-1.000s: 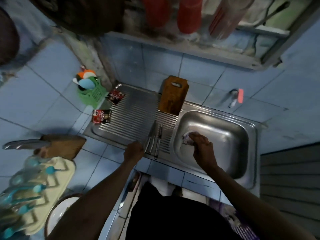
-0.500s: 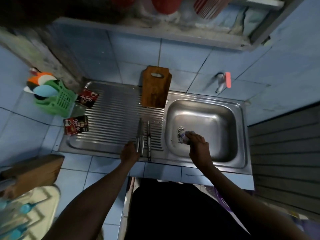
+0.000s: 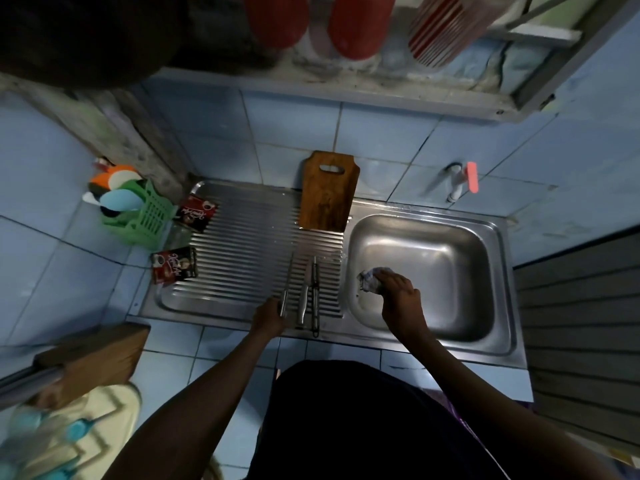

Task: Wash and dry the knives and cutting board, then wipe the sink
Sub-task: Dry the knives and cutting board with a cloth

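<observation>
Sink wipe, cloth in the basin.

Right hand (image 3: 398,292) grips a crumpled cloth (image 3: 372,279) against the left floor of the sink (image 3: 450,271). Left hand (image 3: 268,315) rests on the drainboard's (image 3: 242,244) front edge beside three knives (image 3: 303,292); its grip cannot be told. Cutting board (image 3: 327,192) leans upright against the wall tiles.

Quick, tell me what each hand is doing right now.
Left hand: rests at the drainboard's front edge by the knives; grip cannot be told.
Right hand: fingers curled on a crumpled cloth in the sink.
</observation>
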